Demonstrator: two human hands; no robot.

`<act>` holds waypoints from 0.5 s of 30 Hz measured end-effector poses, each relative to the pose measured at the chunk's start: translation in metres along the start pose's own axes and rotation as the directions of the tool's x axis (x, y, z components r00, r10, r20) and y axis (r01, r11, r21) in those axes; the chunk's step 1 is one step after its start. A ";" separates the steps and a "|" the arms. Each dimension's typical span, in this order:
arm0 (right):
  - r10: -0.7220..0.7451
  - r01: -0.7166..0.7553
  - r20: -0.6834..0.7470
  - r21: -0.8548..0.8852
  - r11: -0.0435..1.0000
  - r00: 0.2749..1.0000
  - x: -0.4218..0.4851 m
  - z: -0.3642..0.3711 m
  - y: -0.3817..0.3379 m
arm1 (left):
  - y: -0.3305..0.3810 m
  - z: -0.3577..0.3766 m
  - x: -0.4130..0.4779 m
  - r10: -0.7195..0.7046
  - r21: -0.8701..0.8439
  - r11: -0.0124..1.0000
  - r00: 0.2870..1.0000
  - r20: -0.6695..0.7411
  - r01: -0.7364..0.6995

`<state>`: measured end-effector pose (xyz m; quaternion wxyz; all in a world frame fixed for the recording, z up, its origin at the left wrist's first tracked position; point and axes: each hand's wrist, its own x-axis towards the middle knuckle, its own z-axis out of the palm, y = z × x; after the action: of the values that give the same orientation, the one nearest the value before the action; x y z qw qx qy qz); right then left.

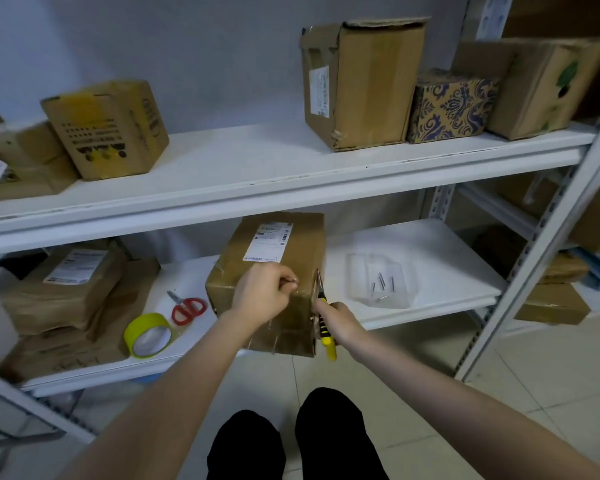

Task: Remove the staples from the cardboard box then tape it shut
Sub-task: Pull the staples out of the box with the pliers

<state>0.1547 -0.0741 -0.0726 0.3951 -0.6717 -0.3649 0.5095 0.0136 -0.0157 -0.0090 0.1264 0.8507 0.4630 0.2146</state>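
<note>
A brown cardboard box (274, 251) with a white shipping label stands on the lower white shelf (430, 244). My left hand (262, 291) rests on its top near the front edge, fingers curled and pinching a small metal staple (293, 279). My right hand (336, 322) grips yellow-and-black pliers (323, 315), whose jaws point up along the box's right front corner. A clear plastic tray (381, 280) to the right holds several pulled staples. A yellow-rimmed tape roll (148, 336) and red scissors (187, 308) lie left of the box.
Brown paper parcels (66, 299) are stacked at the lower shelf's left end. The upper shelf (257, 168) carries several cardboard boxes, including a blue-patterned one (451, 105). A metal upright (541, 244) stands at the right. My knees (291, 441) are below, over a tiled floor.
</note>
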 end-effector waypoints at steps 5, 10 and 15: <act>0.009 -0.011 -0.079 -0.021 1.000 0.997 -0.007 -0.029 0.003 | 0.033 0.010 0.022 -0.056 -0.141 0.989 0.998 -0.020 0.053; 0.010 -0.016 -0.076 -0.086 0.996 0.997 -0.013 -0.037 0.014 | -0.003 -0.033 0.029 -0.163 0.045 0.983 0.958 -0.237 0.179; 0.017 -0.019 -0.027 -0.067 0.998 0.999 -0.017 -0.023 0.019 | -0.044 -0.040 0.019 -0.483 0.203 0.866 0.870 0.096 0.458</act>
<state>0.1750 -0.1008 -0.0795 0.3723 -0.6945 -0.3707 0.4916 -0.0288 0.0247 0.0131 0.1332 0.7327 0.6632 0.0745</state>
